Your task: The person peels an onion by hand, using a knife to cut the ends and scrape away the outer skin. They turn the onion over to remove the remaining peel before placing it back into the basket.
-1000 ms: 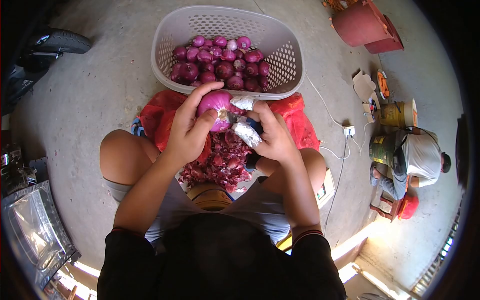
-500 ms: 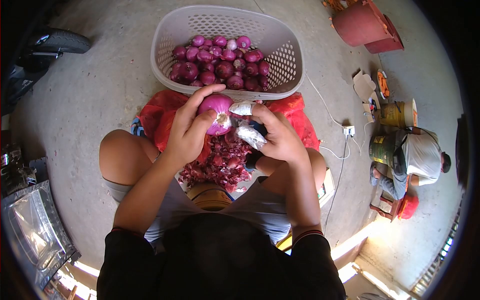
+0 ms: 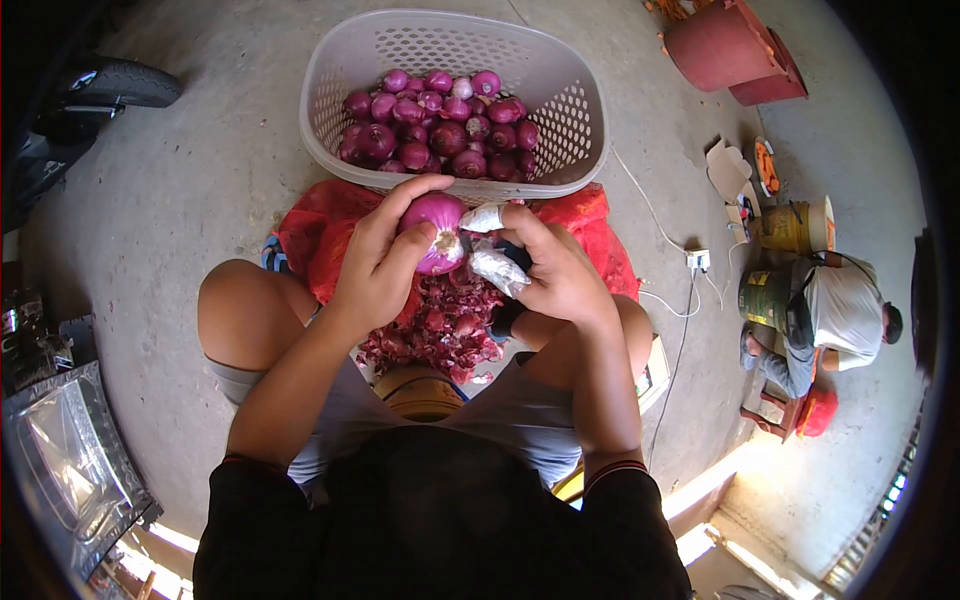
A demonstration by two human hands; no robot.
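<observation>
My left hand (image 3: 375,255) is closed around a purple-red onion (image 3: 435,212), with the thumb beside its pale, rough end. On the onion's right side is my right hand (image 3: 555,262), its thumb and forefinger wrapped in silvery-white covering. Those two wrapped tips meet the onion's edge near the pale end; its other fingers are mostly hidden. Beneath both hands lies a heap of loose dark-red onion skins (image 3: 430,335). A red mesh sack (image 3: 590,240) spreads on the floor around the heap.
A grey plastic basket (image 3: 320,130) of several red onions stands just beyond my hands. At right are a power strip (image 3: 698,260) with cables and a seated person (image 3: 840,310) beside buckets (image 3: 798,226). A red tub (image 3: 720,45) lies far right; a tyre (image 3: 125,83) shows far left.
The onion and my left hand have shifted very slightly downward. Both hands keep nearly the same pose at the onion.
</observation>
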